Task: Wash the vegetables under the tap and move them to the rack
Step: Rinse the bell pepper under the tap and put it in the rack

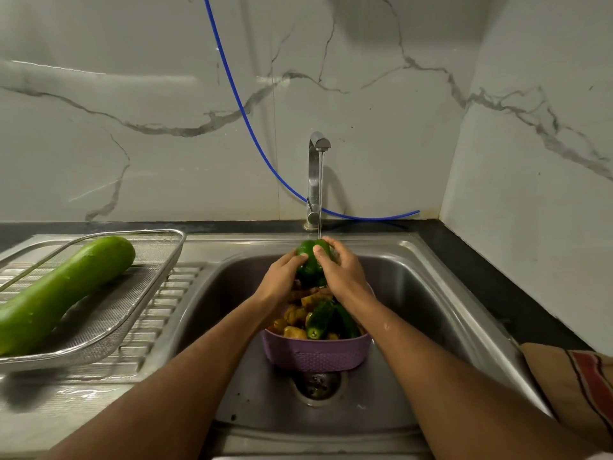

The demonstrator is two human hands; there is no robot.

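Both my hands are out over the sink, and the green pepper sits right under the tap stream. My left hand cups its side while my right hand curls fingers over the top. It looks wet, glossy and probably slippery, light and firm, so gripping the broad shoulders suits best. The rack waits to my left, holding a gourd.

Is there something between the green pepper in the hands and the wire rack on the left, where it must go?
Nothing visible blocks the way. The green pepper only has to clear the sink edge. A long gourd already lies across the rack, leaving mesh bare at the near right.
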